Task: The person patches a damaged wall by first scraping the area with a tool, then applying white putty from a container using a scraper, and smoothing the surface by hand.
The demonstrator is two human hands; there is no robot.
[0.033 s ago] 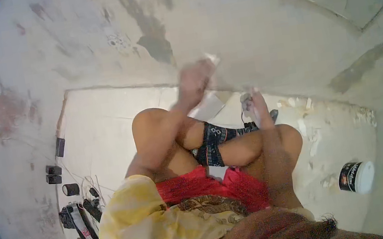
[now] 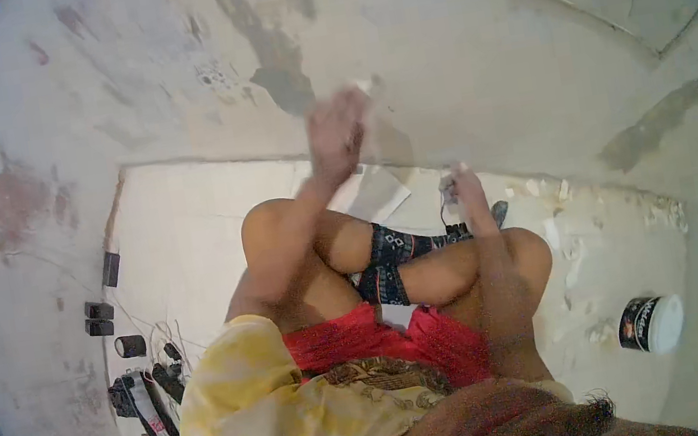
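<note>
By wall (image 2: 450, 47), small white piece (image 2: 364, 85) sits far right of left hand (image 2: 337, 133); blurred, cannot tell if held. Right hand (image 2: 472, 193) clutches grey lump (image 2: 450, 187).

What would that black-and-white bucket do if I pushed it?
The bucket probably feels stiff: its sides seem to hold their shape. On its side it might roll, since it looks round. Its contents are hidden, so weight is unclear.
</note>
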